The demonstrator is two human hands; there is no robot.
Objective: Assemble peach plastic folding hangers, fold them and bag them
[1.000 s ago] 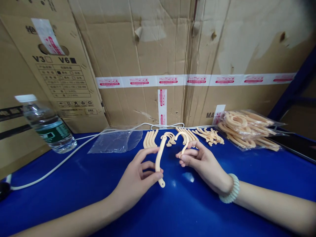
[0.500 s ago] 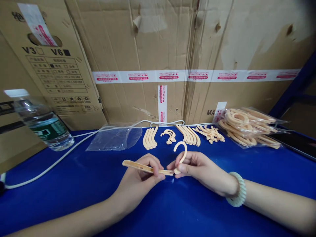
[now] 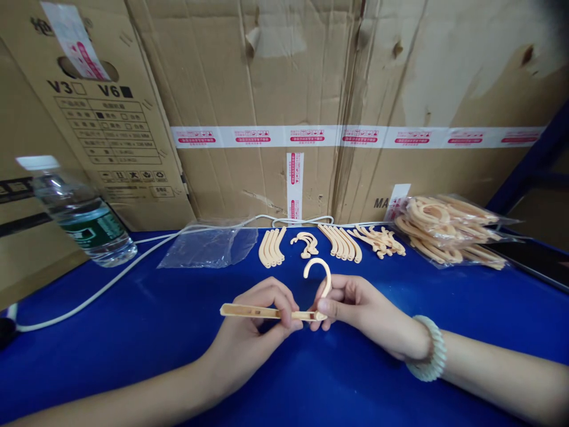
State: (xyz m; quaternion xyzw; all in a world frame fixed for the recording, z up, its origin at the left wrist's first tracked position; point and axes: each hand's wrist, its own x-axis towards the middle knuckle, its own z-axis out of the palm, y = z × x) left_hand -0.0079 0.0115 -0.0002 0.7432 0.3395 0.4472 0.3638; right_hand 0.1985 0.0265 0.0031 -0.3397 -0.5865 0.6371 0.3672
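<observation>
Between thumb and fingers, my left hand (image 3: 267,320) grips a cream plastic hanger arm (image 3: 249,311), held level with its hollow side toward me. My right hand (image 3: 351,302) pinches a cream hanger hook (image 3: 328,276) near its base, the curve standing upright. The hook's base meets the right end of the arm; how far it sits inside the slot I cannot tell. Behind my hands lie a left row of hanger arms (image 3: 271,248), a small group of hooks (image 3: 306,243), a second row of hanger arms (image 3: 341,243) and a heap of loose hooks (image 3: 380,242).
Bagged hanger parts (image 3: 444,228) are stacked at the right, beside a dark flat device (image 3: 533,258). A clear plastic bag (image 3: 207,246), a white cable (image 3: 111,290) and a water bottle (image 3: 89,219) are at the left. Cardboard boxes (image 3: 258,77) stand behind the blue table (image 3: 355,379).
The hook's base has come against the end of the hanger arm, where a small gap showed before. The hook has shifted slightly left and down, and the arm has become more level.
</observation>
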